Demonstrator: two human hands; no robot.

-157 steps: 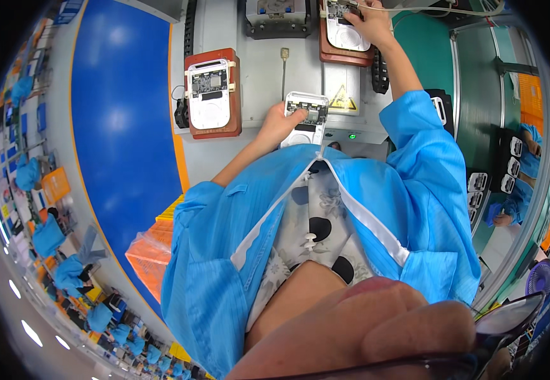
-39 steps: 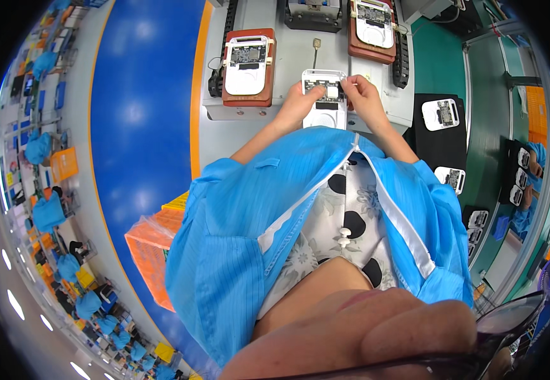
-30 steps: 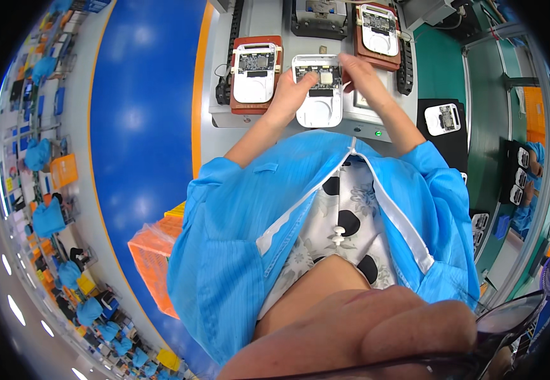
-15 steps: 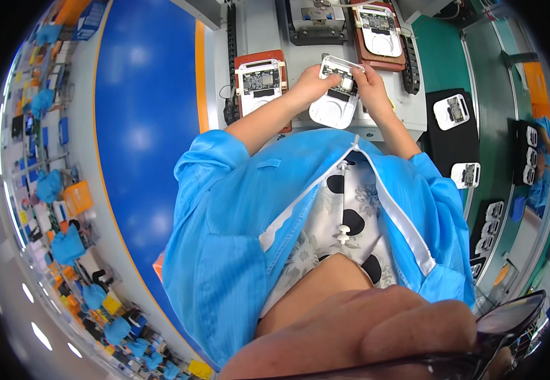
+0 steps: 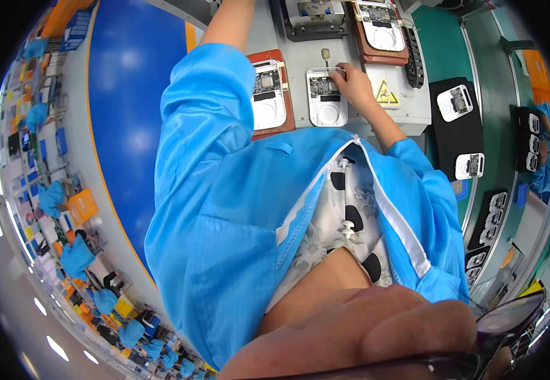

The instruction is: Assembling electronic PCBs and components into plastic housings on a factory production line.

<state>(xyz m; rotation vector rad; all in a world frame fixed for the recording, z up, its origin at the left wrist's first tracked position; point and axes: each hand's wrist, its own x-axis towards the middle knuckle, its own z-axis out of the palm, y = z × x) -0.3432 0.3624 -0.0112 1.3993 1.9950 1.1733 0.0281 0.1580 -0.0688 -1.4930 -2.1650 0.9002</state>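
Right hand rests on the top right corner of a white rounded-rectangle plastic device shell with a dark circuit board in its upper half and a round recess below; fingertips pinched together on the shell's top edge, grip closed on that edge as far as the view shows. The shell lies flat on the grey bench, just in front of the torso, long axis running away from the person, board end far, round end near. It sits directly left of the right hand, touching it.

Left arm in a blue sleeve goes up and out of the top edge; left hand not in view, grip state cannot tell. So the right hand is the nearer one by far.

Just left of the shell: a second white shell of the same kind on a red-brown tray. Right of the hand: yellow triangle warning sticker. Farther back: another white shell on a red-brown tray. Black mat with small white units well to the right
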